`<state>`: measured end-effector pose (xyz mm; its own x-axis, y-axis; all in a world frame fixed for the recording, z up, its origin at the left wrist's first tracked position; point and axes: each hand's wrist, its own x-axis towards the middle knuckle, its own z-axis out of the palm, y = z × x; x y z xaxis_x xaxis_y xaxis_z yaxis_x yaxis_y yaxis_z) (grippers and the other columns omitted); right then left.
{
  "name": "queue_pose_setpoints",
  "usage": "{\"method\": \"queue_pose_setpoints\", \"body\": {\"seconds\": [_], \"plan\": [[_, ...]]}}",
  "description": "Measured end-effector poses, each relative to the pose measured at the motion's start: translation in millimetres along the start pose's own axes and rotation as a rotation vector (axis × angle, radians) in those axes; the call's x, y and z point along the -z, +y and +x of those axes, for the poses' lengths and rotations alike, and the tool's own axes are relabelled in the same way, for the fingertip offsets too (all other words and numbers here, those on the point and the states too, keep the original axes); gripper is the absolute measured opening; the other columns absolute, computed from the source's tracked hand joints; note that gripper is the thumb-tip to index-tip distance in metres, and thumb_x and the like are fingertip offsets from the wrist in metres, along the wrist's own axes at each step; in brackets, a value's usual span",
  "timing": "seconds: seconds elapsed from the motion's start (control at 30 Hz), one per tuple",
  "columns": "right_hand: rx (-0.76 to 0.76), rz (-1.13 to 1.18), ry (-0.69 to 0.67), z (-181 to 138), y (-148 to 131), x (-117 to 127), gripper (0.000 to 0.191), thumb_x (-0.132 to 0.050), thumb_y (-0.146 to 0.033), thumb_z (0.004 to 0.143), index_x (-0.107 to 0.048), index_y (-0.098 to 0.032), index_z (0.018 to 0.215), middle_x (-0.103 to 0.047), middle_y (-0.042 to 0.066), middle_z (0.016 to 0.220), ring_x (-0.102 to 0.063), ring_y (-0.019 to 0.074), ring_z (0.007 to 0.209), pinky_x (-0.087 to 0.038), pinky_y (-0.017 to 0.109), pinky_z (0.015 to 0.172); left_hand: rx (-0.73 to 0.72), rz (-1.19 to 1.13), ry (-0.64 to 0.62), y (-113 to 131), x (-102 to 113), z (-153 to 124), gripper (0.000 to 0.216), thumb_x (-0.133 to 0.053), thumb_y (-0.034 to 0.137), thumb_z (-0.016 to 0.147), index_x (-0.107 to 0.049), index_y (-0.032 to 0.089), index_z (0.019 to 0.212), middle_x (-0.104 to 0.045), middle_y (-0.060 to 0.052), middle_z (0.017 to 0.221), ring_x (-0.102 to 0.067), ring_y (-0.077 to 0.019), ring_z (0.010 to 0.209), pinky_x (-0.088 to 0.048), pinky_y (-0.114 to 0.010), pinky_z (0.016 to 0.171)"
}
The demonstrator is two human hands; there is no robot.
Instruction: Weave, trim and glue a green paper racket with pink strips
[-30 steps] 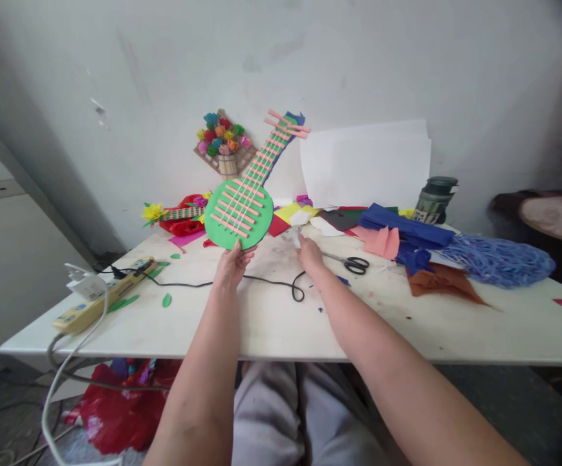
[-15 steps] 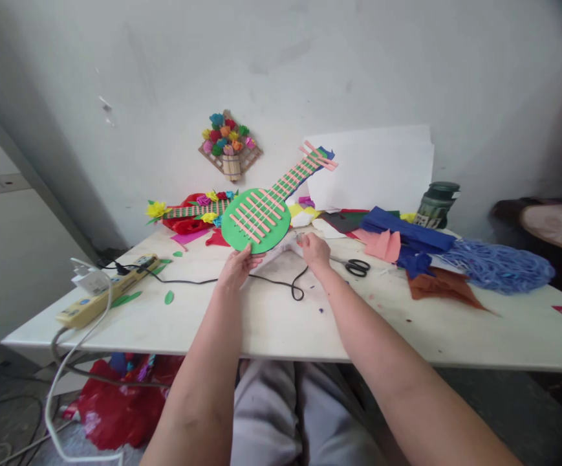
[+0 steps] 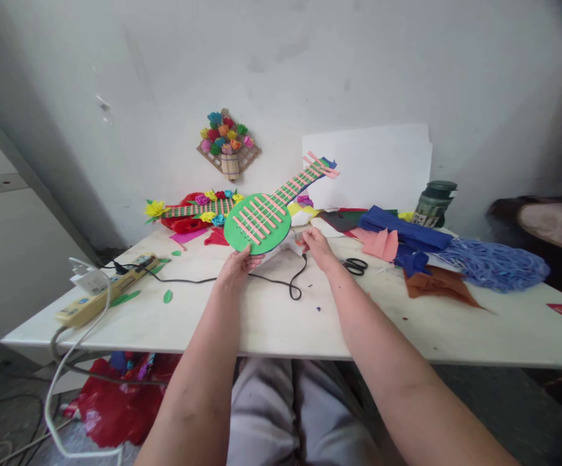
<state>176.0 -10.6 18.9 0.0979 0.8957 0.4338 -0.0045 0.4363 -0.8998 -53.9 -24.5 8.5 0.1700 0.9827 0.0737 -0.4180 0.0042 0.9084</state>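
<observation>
My left hand (image 3: 242, 266) grips the lower edge of a green craft lute (image 3: 257, 223), thumb on its front. The lute is tilted, its neck rising to the right, with pink strips and white strings across its face and blue along the edge. My right hand (image 3: 315, 246) is closed in a pinch just right of the lute's round body; what its fingertips hold is too small to make out. A whitish object (image 3: 285, 246) lies partly hidden behind the lute, and a black cord (image 3: 281, 283) runs up to beside my right hand. Black-handled scissors (image 3: 355, 266) lie to the right.
A second lute (image 3: 193, 210) with paper flowers lies at the back left. A power strip (image 3: 108, 291) with a white charger (image 3: 89, 279) and green paper leaves (image 3: 167, 296) are at left. Blue crepe paper (image 3: 404, 230), blue string (image 3: 498, 264) and a dark green bottle (image 3: 434, 202) stand at right.
The lute's neck has dipped slightly, and its body has shifted a little to the right. My right hand has risen slightly, still pinched. My left hand keeps its grip.
</observation>
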Motion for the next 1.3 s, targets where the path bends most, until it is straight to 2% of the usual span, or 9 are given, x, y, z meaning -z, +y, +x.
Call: {"method": "queue_pose_setpoints", "body": {"seconds": [0.2, 0.27, 0.33, 0.43, 0.53, 0.67, 1.07, 1.17, 1.3], "plan": [[-0.079, -0.004, 0.043, -3.4, -3.5, -0.9, 0.042, -0.052, -0.049, 0.073, -0.041, -0.019, 0.046, -0.033, -0.007, 0.037, -0.029, 0.0056, 0.035, -0.023, 0.018, 0.033, 0.015, 0.001, 0.006, 0.7, 0.3, 0.3, 0.02, -0.051, 0.023, 0.082, -0.058, 0.005, 0.083, -0.068, -0.014, 0.068, -0.062, -0.012, 0.051, -0.048, -0.015, 0.044], [-0.055, -0.022, 0.035, -3.4, -5.3, 0.6, 0.037, -0.059, -0.044, 0.069, -0.046, -0.018, 0.047, -0.041, -0.005, 0.041, -0.039, 0.0067, 0.042, -0.031, 0.017, 0.038, 0.019, 0.007, 0.001, 1.0, 0.5, 0.1, 0.02, -0.051, 0.024, 0.082, -0.058, 0.005, 0.083, -0.068, -0.015, 0.068, -0.063, -0.0125, 0.051, -0.048, -0.016, 0.045], [-0.051, 0.025, -0.017, -3.4, -7.9, 2.7, 0.021, -0.068, -0.036, 0.06, -0.057, -0.017, 0.063, -0.057, -0.003, 0.058, -0.051, 0.0085, 0.056, -0.04, 0.017, 0.047, 0.019, 0.014, -0.01, 1.0, 0.8, 0.0, 0.02, -0.052, 0.023, 0.082, -0.059, 0.005, 0.081, -0.068, -0.015, 0.068, -0.063, -0.0128, 0.051, -0.048, -0.016, 0.045], [-0.154, 0.113, -0.082, -3.2, -11.6, 5.8, 0.033, -0.069, -0.037, 0.058, -0.06, -0.019, 0.084, -0.064, 0.0, 0.079, -0.056, 0.0101, 0.063, -0.044, 0.019, 0.049, 0.018, 0.029, -0.042, 0.2, 1.6, 0.2, 0.021, -0.053, 0.024, 0.081, -0.06, 0.004, 0.076, -0.067, -0.016, 0.068, -0.063, -0.0133, 0.05, -0.048, -0.016, 0.044], [-0.226, 0.139, -0.105, -2.1, -13.1, 7.6, 0.039, -0.06, -0.051, 0.066, -0.06, -0.014, 0.078, -0.061, 0.002, 0.062, -0.05, 0.0084, 0.045, -0.035, 0.018, 0.037, 0.032, 0.059, -0.07, -0.8, 1.7, 0.7, 0.024, -0.053, 0.024, 0.08, -0.06, 0.004, 0.07, -0.067, -0.018, 0.067, -0.063, -0.0142, 0.05, -0.048, -0.017, 0.043], [-0.178, 0.18, -0.115, -0.6, -12.1, 8.8, 0.045, -0.055, -0.059, 0.067, -0.057, -0.014, 0.065, -0.053, -0.001, 0.047, -0.039, 0.0057, 0.035, -0.024, 0.017, 0.031, 0.075, 0.091, -0.096, -0.2, 0.3, 0.0, 0.024, -0.055, 0.024, 0.079, -0.06, 0.004, 0.068, -0.067, -0.018, 0.067, -0.063, -0.0155, 0.049, -0.049, -0.019, 0.044], [-0.215, 0.229, -0.331, -6.5, -16.3, 16.9, 0.032, -0.065, -0.041, 0.061, -0.047, -0.017, 0.051, -0.039, -0.006, 0.035, -0.025, 0.0033, 0.032, -0.01, 0.018, 0.034, 0.112, 0.142, -0.163, 1.1, -0.7, -0.6, 0.022, -0.054, 0.025, 0.079, -0.06, 0.007, 0.068, -0.065, -0.013, 0.058, -0.059, -0.0137, 0.044, -0.044, -0.018, 0.039], [-0.203, 0.212, -0.313, -7.6, -17.3, 14.1, 0.033, -0.065, -0.04, 0.06, -0.043, -0.017, 0.049, -0.038, -0.006, 0.034, -0.023, 0.0031, 0.033, -0.009, 0.018, 0.035, 0.067, 0.118, -0.071, 4.6, -5.0, -2.3, 0.027, -0.052, 0.033, 0.08, -0.058, 0.01, 0.068, -0.064, -0.01, 0.057, -0.059, -0.012, 0.043, -0.045, -0.018, 0.041], [-0.192, 0.234, -0.24, -7.6, -13.7, 4.2, 0.033, -0.065, -0.039, 0.06, -0.043, -0.018, 0.047, -0.038, -0.006, 0.034, -0.023, 0.0034, 0.033, -0.01, 0.018, 0.034, 0.109, 0.123, 0.021, 7.9, -12.1, -3.5, 0.054, -0.037, 0.06, 0.079, -0.054, 0.012, 0.063, -0.063, -0.01, 0.056, -0.06, -0.0132, 0.045, -0.045, -0.02, 0.042]]}}
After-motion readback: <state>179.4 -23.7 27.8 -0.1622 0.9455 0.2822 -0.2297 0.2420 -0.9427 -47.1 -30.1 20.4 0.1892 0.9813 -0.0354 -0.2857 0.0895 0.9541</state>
